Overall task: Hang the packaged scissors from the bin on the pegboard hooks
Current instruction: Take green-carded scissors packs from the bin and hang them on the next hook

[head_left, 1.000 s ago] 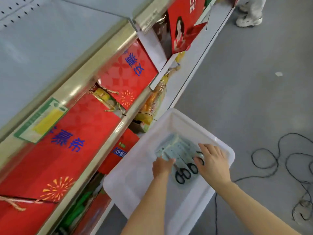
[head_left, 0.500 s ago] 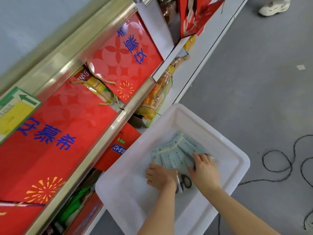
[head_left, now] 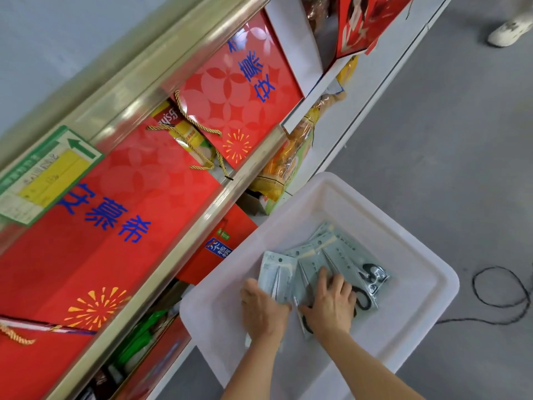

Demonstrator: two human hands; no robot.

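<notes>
Scissor packs [head_left: 326,261] fanned in bin [head_left: 427,287] under both hands, left [head_left: 264,308] seemingly gripping one, right [head_left: 331,303] flat.

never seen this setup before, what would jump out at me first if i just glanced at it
The big red gift boxes with blue lettering fill the shelves on the left. Below right, a white bin sits on the grey floor, and both hands, left hand and right hand, press on a fan of packaged scissors inside it.

Grey floor [head_left: 432,134] carries white plastic bin [head_left: 427,301] by the shelf unit [head_left: 202,209]; black cable [head_left: 501,298] loops on floor to bin's right, shelves stacked w/ red gift boxes [head_left: 236,93]
</notes>
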